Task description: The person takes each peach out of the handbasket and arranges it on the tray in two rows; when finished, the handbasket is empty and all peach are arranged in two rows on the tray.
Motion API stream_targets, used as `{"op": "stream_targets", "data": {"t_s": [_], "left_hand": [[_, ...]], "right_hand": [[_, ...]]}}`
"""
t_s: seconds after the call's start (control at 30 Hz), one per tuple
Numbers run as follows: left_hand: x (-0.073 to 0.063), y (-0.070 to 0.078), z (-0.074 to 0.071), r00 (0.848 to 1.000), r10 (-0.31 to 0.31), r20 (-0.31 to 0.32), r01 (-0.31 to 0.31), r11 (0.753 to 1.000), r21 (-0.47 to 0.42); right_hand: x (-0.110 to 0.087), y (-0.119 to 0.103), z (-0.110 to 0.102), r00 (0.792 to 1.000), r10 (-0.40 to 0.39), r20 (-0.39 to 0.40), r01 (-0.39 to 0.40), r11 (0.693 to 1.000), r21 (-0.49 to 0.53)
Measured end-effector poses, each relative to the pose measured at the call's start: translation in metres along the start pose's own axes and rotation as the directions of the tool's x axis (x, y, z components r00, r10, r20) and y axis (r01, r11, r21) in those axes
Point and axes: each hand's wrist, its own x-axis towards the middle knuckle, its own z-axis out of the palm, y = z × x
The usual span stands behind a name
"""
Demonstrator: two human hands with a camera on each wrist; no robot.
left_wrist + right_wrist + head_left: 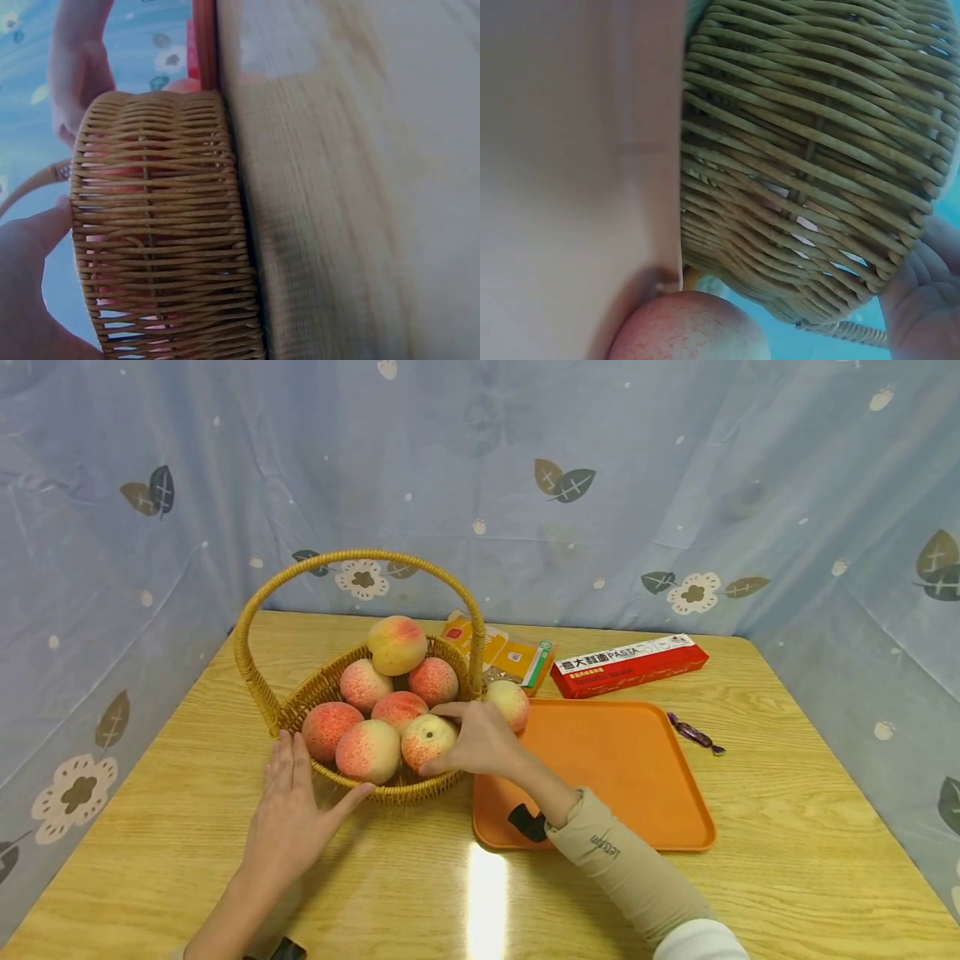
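Observation:
A wicker basket [408,792] with a tall arched handle [360,554] holds several peaches, one on top at the back [397,645]. Inside its near right side, my right hand [483,739] grips a pale yellow-and-red peach [426,742], thumb on the near side and fingers on the far side. My left hand [288,818] rests against the basket's near left rim, fingers straight and thumb spread along the edge. The left wrist view shows that thumb at the rim of the woven wall [161,225]. Another peach [510,703] lies outside the basket on the right.
An orange tray [600,777] lies right of the basket, under my right forearm. Behind it are a red pasta box [630,667] and a yellow-orange packet [498,652]. A purple wrapped candy [696,732] lies off the tray's right edge. A patterned curtain surrounds the wooden table.

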Motion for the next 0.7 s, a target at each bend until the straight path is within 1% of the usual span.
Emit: {"op": "stream_targets", "data": {"t_s": [0.07,0.13,0.23,0.33,0.4,0.53,0.7], "left_hand": [[0.0,0.0,0.001,1.0,0.004,-0.006,-0.004,1.0,-0.001],[0.0,0.0,0.001,1.0,0.005,-0.006,-0.005,1.0,0.003],[0.0,0.0,0.001,1.0,0.004,-0.006,-0.004,1.0,0.007],[0.0,0.001,0.001,1.0,0.008,-0.01,-0.008,1.0,0.009],[0.0,0.001,0.002,1.0,0.013,-0.011,-0.013,1.0,0.007],[0.0,0.0,0.002,1.0,0.02,-0.016,-0.02,1.0,0.008],[0.0,0.001,0.002,1.0,0.022,-0.02,-0.022,1.0,0.004]], "right_hand": [[0.0,0.001,-0.003,1.0,0.019,-0.011,-0.018,0.996,0.084],[-0.001,0.003,-0.005,0.999,0.037,-0.034,-0.031,0.983,0.182],[0.0,0.005,-0.01,0.995,0.057,-0.08,-0.029,0.946,0.323],[-0.001,0.006,-0.015,0.989,0.048,-0.137,0.012,0.914,0.407],[-0.002,0.005,-0.018,0.984,0.033,-0.173,0.047,0.898,0.437],[-0.004,0.003,-0.025,0.976,0.006,-0.218,0.095,0.887,0.452],[-0.009,0.005,-0.039,0.971,0.006,-0.238,0.111,0.873,0.474]]}}
